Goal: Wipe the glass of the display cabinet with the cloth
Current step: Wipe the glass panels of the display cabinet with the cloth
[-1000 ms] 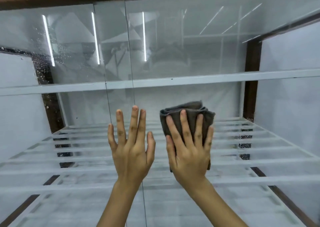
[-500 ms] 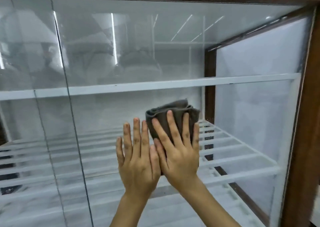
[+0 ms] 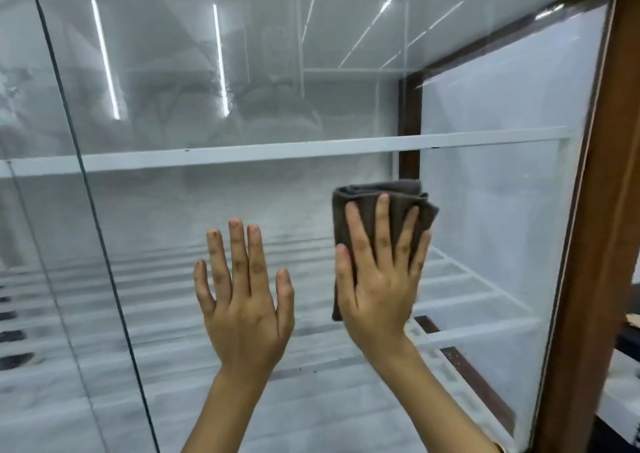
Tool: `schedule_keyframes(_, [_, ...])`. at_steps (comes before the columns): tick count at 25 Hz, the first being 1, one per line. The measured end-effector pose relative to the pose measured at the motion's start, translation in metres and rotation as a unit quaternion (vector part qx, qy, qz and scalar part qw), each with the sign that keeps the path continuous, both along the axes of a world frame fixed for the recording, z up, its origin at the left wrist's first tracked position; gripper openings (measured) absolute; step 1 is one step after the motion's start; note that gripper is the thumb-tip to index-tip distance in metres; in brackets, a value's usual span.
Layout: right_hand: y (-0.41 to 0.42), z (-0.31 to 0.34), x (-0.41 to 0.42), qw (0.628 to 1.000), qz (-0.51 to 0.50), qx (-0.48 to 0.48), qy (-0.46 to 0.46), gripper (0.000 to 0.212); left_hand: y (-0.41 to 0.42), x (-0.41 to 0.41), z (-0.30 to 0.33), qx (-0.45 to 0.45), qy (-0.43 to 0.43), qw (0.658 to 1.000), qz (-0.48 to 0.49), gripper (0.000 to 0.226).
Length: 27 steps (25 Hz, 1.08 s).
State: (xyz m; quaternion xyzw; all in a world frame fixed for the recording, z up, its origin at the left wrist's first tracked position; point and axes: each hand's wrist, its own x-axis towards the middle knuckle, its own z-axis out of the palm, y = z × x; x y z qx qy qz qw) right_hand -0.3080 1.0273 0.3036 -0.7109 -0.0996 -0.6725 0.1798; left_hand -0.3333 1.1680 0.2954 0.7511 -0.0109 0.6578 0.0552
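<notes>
A large glass pane (image 3: 277, 72) fronts the display cabinet and fills most of the view. My right hand (image 3: 381, 279) lies flat on a folded dark grey cloth (image 3: 374, 198), pressing it to the glass toward the right side of the pane. The cloth's top edge sticks out above my fingertips. My left hand (image 3: 242, 297) rests flat on the bare glass beside it, fingers together and pointing up, holding nothing. A small gap separates the two hands.
A brown wooden frame post (image 3: 595, 245) bounds the glass on the right. Inside, a white shelf bar (image 3: 277, 153) runs across and a white slatted rack (image 3: 460, 290) lies below. The dark edge of another pane (image 3: 86, 193) slants down at the left.
The view has swung right along the cabinet, bringing the wooden post in. My right hand has slid the cloth rightward, opening a gap from my left hand, which touched it half a second ago.
</notes>
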Motion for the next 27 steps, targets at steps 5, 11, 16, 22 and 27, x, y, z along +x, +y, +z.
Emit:
schedule_keyframes(5, [-0.051,-0.077,0.000,0.998,-0.016,-0.039,0.044,0.051,-0.018,-0.011,0.003,-0.065,0.005,0.993,-0.099,0.056])
schedule_keyframes(11, [-0.045,0.038,0.011,0.995,-0.009,0.100,-0.003,0.046,-0.058,-0.008,0.003,-0.051,0.012,0.989,-0.138,0.054])
schedule_keyframes(16, [-0.075,-0.078,0.005,0.996,-0.012,-0.085,0.037,0.047,-0.098,-0.002,-0.014,-0.006,0.023,0.985,-0.171,0.052])
schedule_keyframes(22, [-0.182,-0.046,0.028,0.990,-0.028,0.110,0.089,0.051,-0.112,0.017,-0.030,0.044,0.012,0.998,-0.042,0.054])
schedule_keyframes(27, [-0.138,0.000,0.028,0.999,-0.001,0.048,0.019,0.050,-0.115,0.021,-0.031,0.045,-0.010,0.999,-0.011,0.055])
